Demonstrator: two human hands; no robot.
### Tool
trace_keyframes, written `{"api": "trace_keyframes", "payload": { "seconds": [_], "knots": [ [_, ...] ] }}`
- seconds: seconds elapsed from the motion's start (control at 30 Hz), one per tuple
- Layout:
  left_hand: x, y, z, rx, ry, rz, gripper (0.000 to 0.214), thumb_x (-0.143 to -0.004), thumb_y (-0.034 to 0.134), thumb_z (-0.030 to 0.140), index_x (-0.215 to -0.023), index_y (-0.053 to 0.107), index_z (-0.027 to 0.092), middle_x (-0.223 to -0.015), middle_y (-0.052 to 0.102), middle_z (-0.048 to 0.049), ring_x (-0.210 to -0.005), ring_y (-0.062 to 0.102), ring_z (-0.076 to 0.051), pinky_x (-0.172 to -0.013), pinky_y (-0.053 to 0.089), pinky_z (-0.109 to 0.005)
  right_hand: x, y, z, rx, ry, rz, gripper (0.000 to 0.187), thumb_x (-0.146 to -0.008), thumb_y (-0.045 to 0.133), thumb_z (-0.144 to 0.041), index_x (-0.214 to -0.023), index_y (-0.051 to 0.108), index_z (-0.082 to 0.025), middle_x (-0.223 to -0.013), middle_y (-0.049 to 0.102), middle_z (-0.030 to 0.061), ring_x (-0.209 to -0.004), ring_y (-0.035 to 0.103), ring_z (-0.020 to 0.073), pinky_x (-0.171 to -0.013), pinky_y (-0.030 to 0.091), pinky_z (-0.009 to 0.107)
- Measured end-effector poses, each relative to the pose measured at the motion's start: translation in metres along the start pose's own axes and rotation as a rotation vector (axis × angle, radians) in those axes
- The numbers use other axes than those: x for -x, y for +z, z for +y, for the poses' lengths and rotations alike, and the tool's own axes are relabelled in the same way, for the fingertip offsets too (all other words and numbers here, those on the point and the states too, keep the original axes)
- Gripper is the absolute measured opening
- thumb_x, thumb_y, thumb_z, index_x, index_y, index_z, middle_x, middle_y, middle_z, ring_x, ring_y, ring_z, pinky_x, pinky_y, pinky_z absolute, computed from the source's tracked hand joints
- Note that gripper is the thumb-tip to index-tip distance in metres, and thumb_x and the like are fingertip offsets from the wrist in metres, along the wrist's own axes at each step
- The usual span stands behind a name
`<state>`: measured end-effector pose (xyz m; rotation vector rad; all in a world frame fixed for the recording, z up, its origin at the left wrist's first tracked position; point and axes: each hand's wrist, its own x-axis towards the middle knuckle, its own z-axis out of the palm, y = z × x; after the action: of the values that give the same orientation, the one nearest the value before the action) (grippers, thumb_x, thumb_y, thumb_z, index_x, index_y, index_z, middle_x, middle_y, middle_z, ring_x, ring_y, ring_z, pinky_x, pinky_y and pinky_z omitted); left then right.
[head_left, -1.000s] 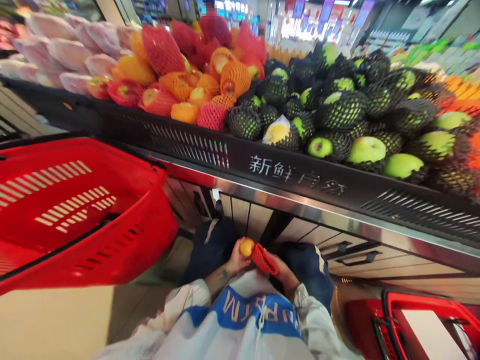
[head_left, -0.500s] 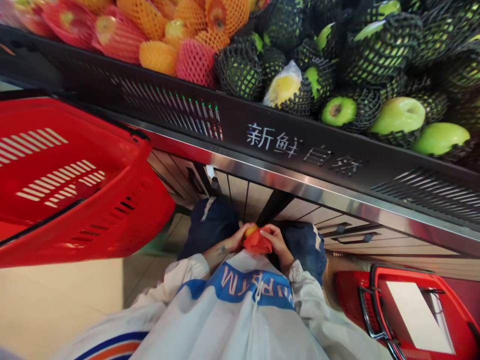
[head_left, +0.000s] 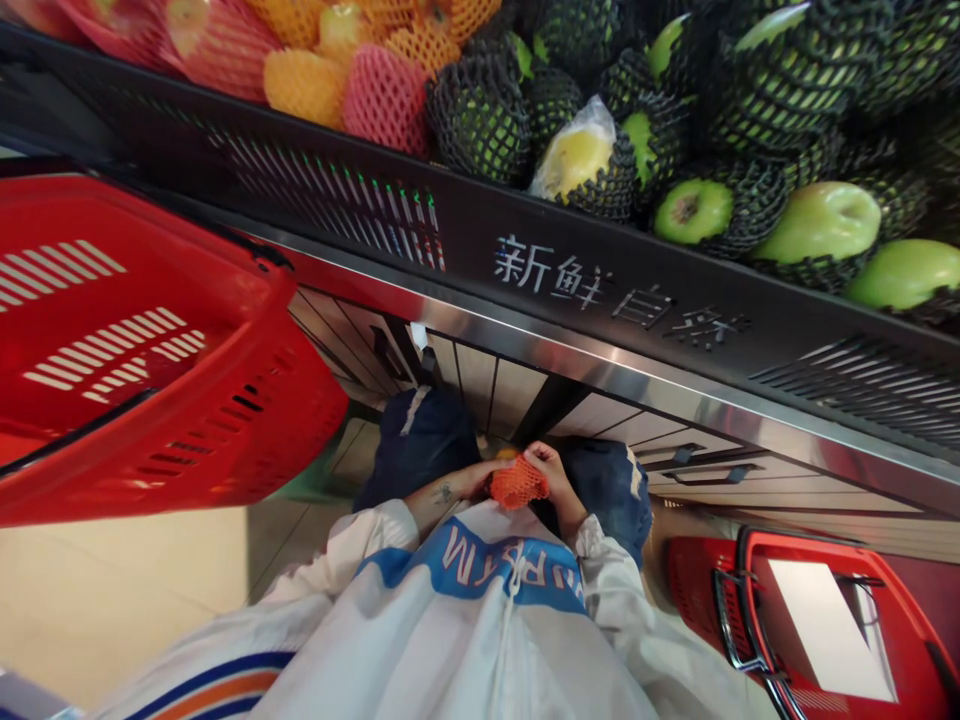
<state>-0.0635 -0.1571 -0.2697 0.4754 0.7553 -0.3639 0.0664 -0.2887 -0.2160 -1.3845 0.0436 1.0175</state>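
Fruit (head_left: 505, 456) nearly hidden under red net (head_left: 517, 485); red basket (head_left: 112, 350) cut off at left edge.

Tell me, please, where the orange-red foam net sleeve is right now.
In the head view, the orange-red foam net sleeve sits low at centre, gripped between the left hand and the right hand, below the black perforated shelf front.

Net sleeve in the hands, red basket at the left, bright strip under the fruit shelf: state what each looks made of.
Net sleeve: probably soft foam mesh; matte, with open diamond holes and a bunched shape. Red basket: moulded plastic, with a slight sheen and slotted walls. Strip: likely stainless steel, brushed, with streaky reflections.
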Motion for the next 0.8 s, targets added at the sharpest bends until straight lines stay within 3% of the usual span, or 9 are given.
{"api": "trace_keyframes", "payload": {
  "seconds": [0.13, 0.23, 0.3, 0.47, 0.67, 0.8],
  "knots": [
    [0.016, 0.018, 0.017, 0.15, 0.063, 0.1, 0.03, -0.11, 0.061, 0.036, -0.115, 0.074, 0.009, -0.093, 0.082, -0.0116, -0.08, 0.077, -0.023, -0.09, 0.06, -0.034, 0.004, 0.0, -0.001, -0.046, 0.077, -0.099, 0.073, -0.033, 0.108, -0.066, -0.073, 0.068, -0.019, -0.065, 0.07, -0.0035, -0.057, 0.059, 0.0104, -0.061, 0.046, 0.025],
    [0.026, 0.027, 0.029, 0.287, 0.105, 0.048, 0.043, -0.114, 0.052, 0.046, -0.115, 0.074, 0.009, -0.099, 0.082, -0.015, -0.086, 0.078, -0.026, -0.094, 0.062, -0.039, 0.006, 0.0, -0.002, -0.072, 0.123, -0.185, 0.072, -0.037, 0.111, -0.051, -0.089, 0.071, -0.021, -0.079, 0.08, -0.0007, -0.064, 0.07, 0.0166, -0.065, 0.056, 0.029],
    [0.028, 0.028, 0.031, 0.301, 0.091, 0.012, 0.049, -0.116, 0.045, 0.048, -0.114, 0.074, 0.008, -0.1, 0.082, -0.016, -0.086, 0.079, -0.027, -0.09, 0.063, -0.039, 0.005, 0.0, 0.0, -0.092, 0.092, -0.175, 0.071, -0.041, 0.11, -0.045, -0.094, 0.07, -0.021, -0.083, 0.081, -0.0007, -0.066, 0.071, 0.0159, -0.067, 0.056, 0.029],
    [0.021, 0.018, 0.022, 0.217, 0.095, -0.06, 0.044, -0.115, 0.051, 0.044, -0.121, 0.075, 0.007, -0.103, 0.084, -0.0152, -0.088, 0.081, -0.026, -0.085, 0.064, -0.037, -0.004, -0.004, 0.008, -0.11, -0.047, -0.046, 0.063, -0.045, 0.108, -0.05, -0.087, 0.071, -0.021, -0.075, 0.073, -0.0053, -0.069, 0.062, 0.0104, -0.071, 0.047, 0.024],
    [0.011, 0.014, 0.016, 0.192, 0.124, 0.025, 0.04, -0.111, 0.061, 0.045, -0.119, 0.078, 0.01, -0.101, 0.084, -0.0135, -0.083, 0.08, -0.025, -0.084, 0.064, -0.037, 0.001, -0.004, 0.01, -0.049, 0.02, -0.104, 0.075, -0.049, 0.1, -0.076, -0.094, 0.084, -0.018, -0.098, 0.081, 0.0064, -0.093, 0.071, 0.021, -0.088, 0.053, 0.032],
    [0.018, 0.018, 0.016, 0.191, 0.146, -0.047, 0.046, -0.114, 0.053, 0.043, -0.123, 0.079, 0.007, -0.116, 0.085, -0.0184, -0.101, 0.082, -0.028, -0.095, 0.065, -0.039, 0.008, -0.002, 0.007, -0.021, 0.04, -0.16, 0.071, -0.043, 0.108, -0.044, -0.104, 0.076, -0.025, -0.108, 0.077, 0.0015, -0.102, 0.072, 0.0211, -0.092, 0.057, 0.031]
  ]
}}
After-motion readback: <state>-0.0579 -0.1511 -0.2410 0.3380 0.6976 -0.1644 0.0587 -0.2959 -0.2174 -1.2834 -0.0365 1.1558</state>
